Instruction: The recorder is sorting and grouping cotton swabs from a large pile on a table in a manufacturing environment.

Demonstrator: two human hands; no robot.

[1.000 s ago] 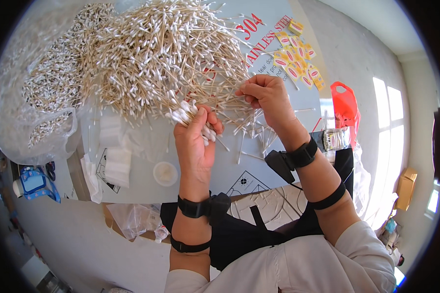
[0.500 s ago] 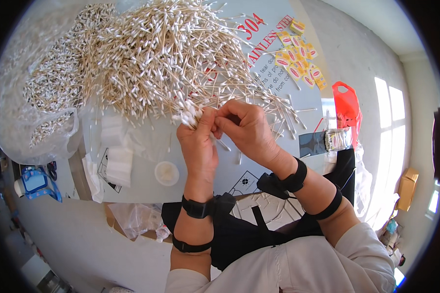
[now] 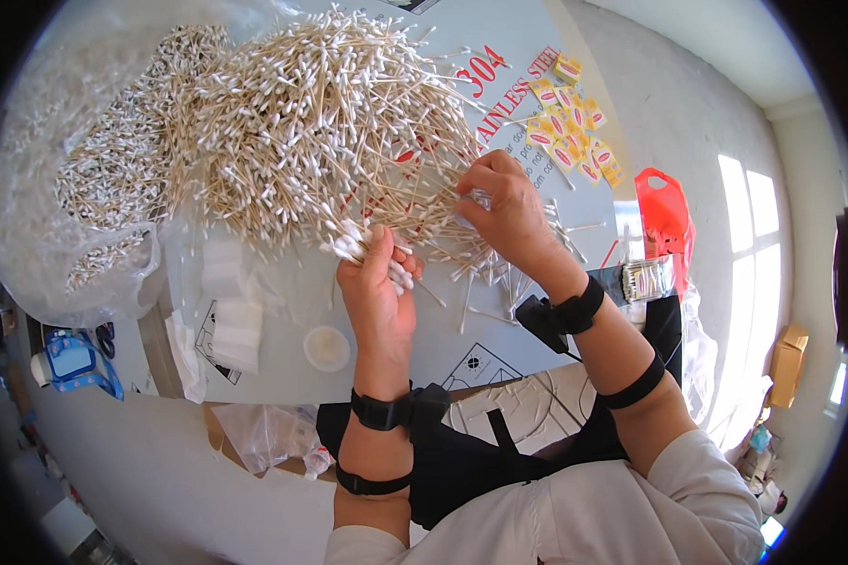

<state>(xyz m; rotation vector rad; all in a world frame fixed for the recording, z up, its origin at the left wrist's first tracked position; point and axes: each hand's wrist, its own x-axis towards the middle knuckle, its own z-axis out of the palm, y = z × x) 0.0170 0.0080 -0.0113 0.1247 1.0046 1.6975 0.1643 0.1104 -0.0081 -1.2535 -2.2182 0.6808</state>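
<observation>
A bundle of cotton swabs [image 3: 349, 241] is gripped in my left hand [image 3: 383, 299], white tips sticking out on both sides of the closed fingers. To its right, my right hand [image 3: 513, 218] reaches over the near right edge of a large heap of loose cotton swabs [image 3: 301, 122]. Its thumb and fingers curl together around white swab tips that show only partly between them. Scattered swabs [image 3: 485, 282] lie on the table below this hand.
At left, a clear plastic bag [image 3: 28, 254] holds more swabs. White folded pads [image 3: 234, 330] and a small round container [image 3: 326, 348] lie near the table's front edge. Yellow packets [image 3: 570, 127], a red bag [image 3: 664, 212] and a clear pack [image 3: 645, 280] are at right.
My right hand has parted from the left and moved right and away to the heap's edge. The left hand still grips its bundle, now showing swab tips below the fingers too.
</observation>
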